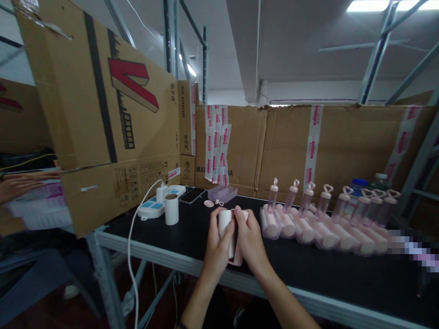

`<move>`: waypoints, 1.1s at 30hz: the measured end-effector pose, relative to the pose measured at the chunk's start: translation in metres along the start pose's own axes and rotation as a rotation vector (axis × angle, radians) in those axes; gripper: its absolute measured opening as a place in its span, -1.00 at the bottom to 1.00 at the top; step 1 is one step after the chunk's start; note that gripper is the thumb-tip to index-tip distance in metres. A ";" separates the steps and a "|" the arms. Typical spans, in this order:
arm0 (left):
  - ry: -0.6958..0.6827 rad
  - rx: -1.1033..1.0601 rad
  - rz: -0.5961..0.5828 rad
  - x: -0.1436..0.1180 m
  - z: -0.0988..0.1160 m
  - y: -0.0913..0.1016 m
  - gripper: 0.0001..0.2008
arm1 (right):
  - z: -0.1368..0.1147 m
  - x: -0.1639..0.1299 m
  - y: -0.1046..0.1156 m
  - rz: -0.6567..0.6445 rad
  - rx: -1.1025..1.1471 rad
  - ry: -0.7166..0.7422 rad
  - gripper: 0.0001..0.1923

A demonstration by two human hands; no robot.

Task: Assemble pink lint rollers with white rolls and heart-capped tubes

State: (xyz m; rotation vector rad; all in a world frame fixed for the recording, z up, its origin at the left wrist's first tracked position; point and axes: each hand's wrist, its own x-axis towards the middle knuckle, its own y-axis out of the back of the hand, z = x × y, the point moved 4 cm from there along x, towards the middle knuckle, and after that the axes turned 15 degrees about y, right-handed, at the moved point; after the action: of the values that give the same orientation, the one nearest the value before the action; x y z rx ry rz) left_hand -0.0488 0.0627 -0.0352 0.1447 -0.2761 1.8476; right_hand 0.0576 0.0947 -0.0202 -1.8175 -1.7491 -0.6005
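Note:
Close together over the front edge of the black table, my two hands meet around small parts. My left hand (216, 237) is closed on a white cylinder (225, 221) held nearly upright. Against it, my right hand (249, 235) wraps round a pink casing (236, 261), whose lower end shows below the fingers; the rest is hidden. Just beyond my hands lie a small pink ring-topped piece (219, 203) and a flat pink oval piece (208, 203). To the right stands a row of several pink cylindrical units (305, 228) with clear tubes and heart-shaped loops on top.
A white power strip (151, 209) with a plugged-in charger and hanging cable (129, 246) sits at left. Nearby are a white tube (172, 210), a phone (192, 195) and a lilac tray (222, 194). Cardboard walls (284, 151) enclose the back and left. Another person's hand (17, 185) shows far left.

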 end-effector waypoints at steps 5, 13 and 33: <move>-0.044 0.072 -0.062 -0.002 0.002 -0.002 -0.56 | 0.002 -0.001 0.003 0.030 -0.035 0.003 -0.58; -0.087 0.157 -0.146 -0.003 0.008 -0.006 -0.56 | 0.005 0.000 0.002 0.038 -0.080 0.000 -0.59; 0.361 -0.323 0.024 0.001 0.008 0.005 -0.41 | -0.098 0.058 0.068 -0.119 -0.274 0.317 -0.70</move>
State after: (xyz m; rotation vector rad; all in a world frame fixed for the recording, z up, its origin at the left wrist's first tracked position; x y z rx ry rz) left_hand -0.0547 0.0601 -0.0278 -0.4123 -0.3181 1.7886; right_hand 0.1339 0.0734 0.0858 -1.6844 -1.6264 -1.1578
